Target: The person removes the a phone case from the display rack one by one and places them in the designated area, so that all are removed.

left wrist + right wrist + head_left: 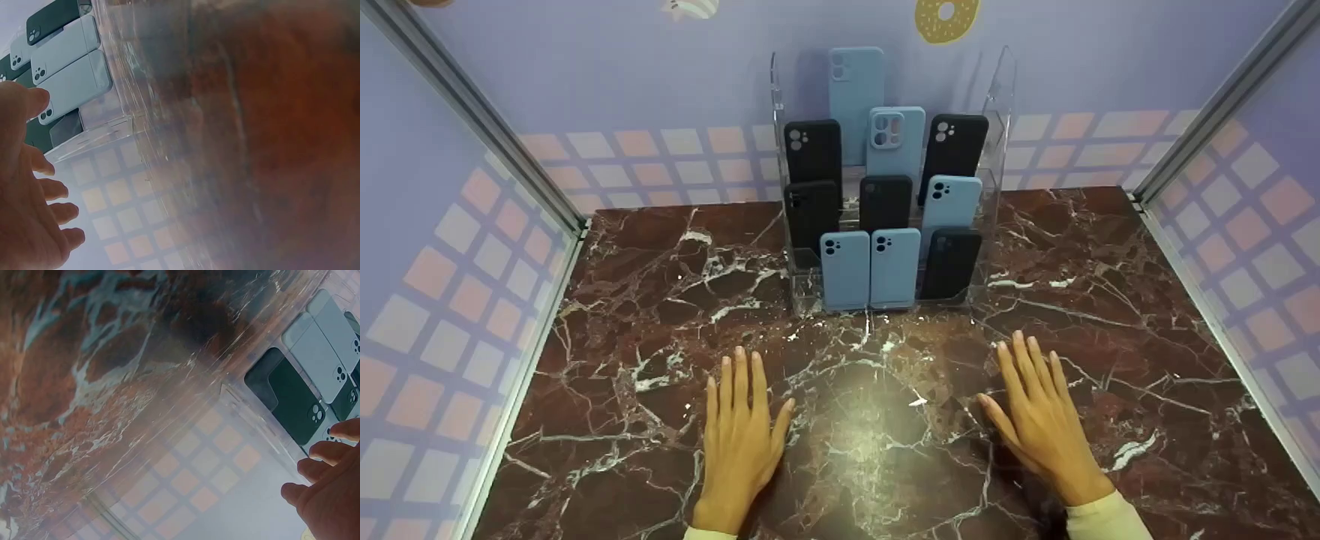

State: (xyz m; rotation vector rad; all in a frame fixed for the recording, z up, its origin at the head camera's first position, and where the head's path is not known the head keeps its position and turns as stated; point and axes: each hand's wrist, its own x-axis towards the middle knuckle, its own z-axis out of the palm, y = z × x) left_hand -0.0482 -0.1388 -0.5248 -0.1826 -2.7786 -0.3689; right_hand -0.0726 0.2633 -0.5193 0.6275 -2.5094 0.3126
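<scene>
Both hands lie palm down on the marble-patterned tabletop with fingers extended and nothing in them. In the head view the left hand [740, 442] is at lower left, its thumb spread toward the middle. Opposite it, the right hand [1041, 420] points its fingers toward the back. Beyond them stands a clear tiered display rack [994, 217] holding several phone cases. Its front row has a light blue case [846, 274], another light blue case [895, 271] and a black case [952, 266]. Behind are more black and blue ones, the tallest a blue case [859, 82] at the top.
The dark red marbled tabletop [660, 450] fills the space around the hands. A purple back wall [622, 75] with checkered squares rises right behind the rack. Side panels [427, 300] enclose the table left and right, with metal strips at the corners.
</scene>
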